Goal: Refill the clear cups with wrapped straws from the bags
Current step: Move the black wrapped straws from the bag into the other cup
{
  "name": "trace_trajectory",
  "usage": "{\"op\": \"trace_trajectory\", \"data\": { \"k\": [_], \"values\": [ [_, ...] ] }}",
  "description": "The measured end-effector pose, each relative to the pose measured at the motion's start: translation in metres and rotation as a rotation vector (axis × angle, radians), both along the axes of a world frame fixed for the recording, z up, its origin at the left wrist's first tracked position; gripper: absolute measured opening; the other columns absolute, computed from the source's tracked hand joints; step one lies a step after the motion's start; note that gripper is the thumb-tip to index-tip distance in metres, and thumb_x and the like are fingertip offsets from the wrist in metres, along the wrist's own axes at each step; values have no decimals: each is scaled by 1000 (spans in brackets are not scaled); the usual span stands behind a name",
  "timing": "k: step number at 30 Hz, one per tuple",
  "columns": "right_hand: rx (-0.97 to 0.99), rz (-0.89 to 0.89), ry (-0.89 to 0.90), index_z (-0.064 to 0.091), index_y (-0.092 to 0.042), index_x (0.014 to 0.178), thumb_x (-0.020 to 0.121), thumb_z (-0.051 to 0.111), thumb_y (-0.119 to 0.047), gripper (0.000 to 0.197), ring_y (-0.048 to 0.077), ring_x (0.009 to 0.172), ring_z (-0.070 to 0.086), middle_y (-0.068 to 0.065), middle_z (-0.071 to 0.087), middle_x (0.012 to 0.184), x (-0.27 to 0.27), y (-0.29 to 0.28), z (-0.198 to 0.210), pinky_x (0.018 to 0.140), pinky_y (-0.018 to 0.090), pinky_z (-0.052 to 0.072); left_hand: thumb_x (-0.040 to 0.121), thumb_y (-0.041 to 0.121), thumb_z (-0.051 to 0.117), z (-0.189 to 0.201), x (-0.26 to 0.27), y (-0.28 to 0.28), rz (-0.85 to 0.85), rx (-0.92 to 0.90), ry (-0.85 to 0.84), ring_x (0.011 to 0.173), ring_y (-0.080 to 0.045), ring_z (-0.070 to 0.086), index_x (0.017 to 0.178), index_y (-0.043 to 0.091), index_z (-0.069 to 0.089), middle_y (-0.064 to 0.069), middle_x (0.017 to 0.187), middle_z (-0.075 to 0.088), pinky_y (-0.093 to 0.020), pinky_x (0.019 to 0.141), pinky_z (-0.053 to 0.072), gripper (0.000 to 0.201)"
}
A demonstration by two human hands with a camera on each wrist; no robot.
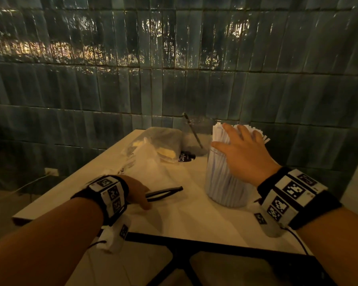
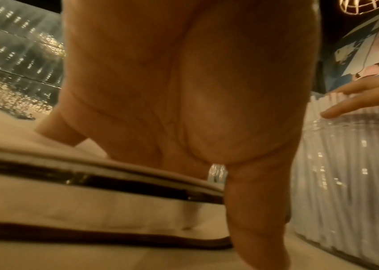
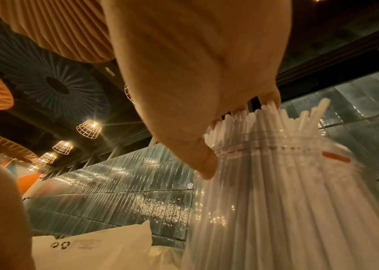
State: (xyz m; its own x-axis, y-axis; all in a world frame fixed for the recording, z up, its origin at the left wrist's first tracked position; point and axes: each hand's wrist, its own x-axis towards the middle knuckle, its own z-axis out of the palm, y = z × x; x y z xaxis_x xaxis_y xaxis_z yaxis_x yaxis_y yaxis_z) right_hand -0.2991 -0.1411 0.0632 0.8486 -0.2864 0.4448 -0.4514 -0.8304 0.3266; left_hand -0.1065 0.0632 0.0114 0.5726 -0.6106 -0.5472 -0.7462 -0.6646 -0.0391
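1. Straws in white paper wrappers pack the near clear cup on the counter, their tops fanning above the rim
2. The right hand lies spread and flat on those tops, fingers straight, gripping nothing; the thumb reaches down beside the rim
3. The left hand rests on the white bag, thumb tip on the counter; its other fingers are hidden, so its grip cannot be told
4. A black-wrapped straw lies just beside that hand
5. A second clear cup stands behind, holding one dark straw
6. Judgement: the step is tamping the bundle level; press evenly and straight down, since a sideways shove could tip the cup
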Motion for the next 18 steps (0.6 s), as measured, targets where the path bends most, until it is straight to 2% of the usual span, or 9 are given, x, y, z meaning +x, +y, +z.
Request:
{"op": "trace_trajectory", "data": {
  "k": [8,11,13,16,18],
  "values": [
    [-10,-81,20,33,-44,139,89,58,-38,56,39,142,2,4,0,157,-19,-7,3,112,61,6,92,49,52,-7,14,9,79,-66,-23,130,-22,41,144,21,35,-1,145,41,-33,109,30,61],
    [9,-121,33,30,-44,140,89,58,-35,59,41,142,-4,3,-5,158,-16,-10,3,112,63,1,91,55,49,-4,17,6,84,-54,-55,130,-22,40,142,21,39,-2,145,42,-33,108,29,62],
    [7,-127,30,30,-44,140,88,58,-30,60,44,140,-10,3,-9,157,-9,-8,3,110,63,-4,90,59,47,4,17,1,84,-60,-110,135,-22,34,143,21,38,-2,148,38,-35,110,24,66],
    [11,-53,17,33,-42,138,87,53,-24,57,45,139,-13,4,-7,157,10,1,6,110,61,-6,91,59,45,23,21,-10,80,-161,-134,139,-21,27,144,21,38,-1,151,33,-36,112,18,65],
    [40,-4,24,33,-41,138,87,51,-23,57,44,140,-12,5,-5,158,26,9,12,112,59,-3,91,58,46,38,27,-19,74,-265,-126,138,-20,30,142,20,41,0,150,35,-36,111,21,64]
  ]
}}
